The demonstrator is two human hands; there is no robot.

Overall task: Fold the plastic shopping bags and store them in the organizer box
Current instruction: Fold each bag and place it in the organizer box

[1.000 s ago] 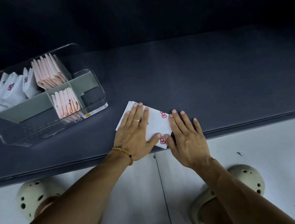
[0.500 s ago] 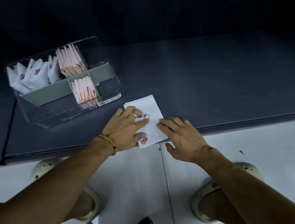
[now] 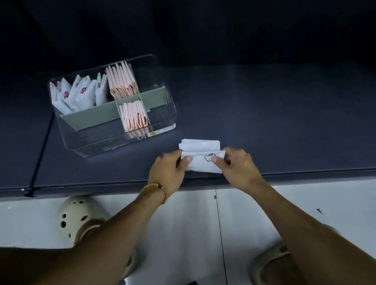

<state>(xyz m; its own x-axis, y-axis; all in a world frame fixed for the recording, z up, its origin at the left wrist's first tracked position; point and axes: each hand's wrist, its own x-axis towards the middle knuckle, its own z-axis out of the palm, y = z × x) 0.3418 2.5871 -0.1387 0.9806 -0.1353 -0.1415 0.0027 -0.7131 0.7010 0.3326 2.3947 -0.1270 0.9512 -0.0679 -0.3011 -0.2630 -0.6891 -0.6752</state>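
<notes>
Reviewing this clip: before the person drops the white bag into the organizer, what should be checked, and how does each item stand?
1. Both hands grip the white bag: left hand and right hand pinch its ends: ok.
2. Fold complete: near flap looks raised: not ok.
3. Organizer box within reach, open on top: ok.
4. Room among white folded bags: cannot tell.
5. Path across the table clear: ok.

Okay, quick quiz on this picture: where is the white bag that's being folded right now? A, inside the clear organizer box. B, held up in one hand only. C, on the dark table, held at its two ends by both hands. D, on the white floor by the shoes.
C: the white bag lies near the dark table's front edge, with the left hand and right hand pinching its ends, outside the organizer box.
</notes>
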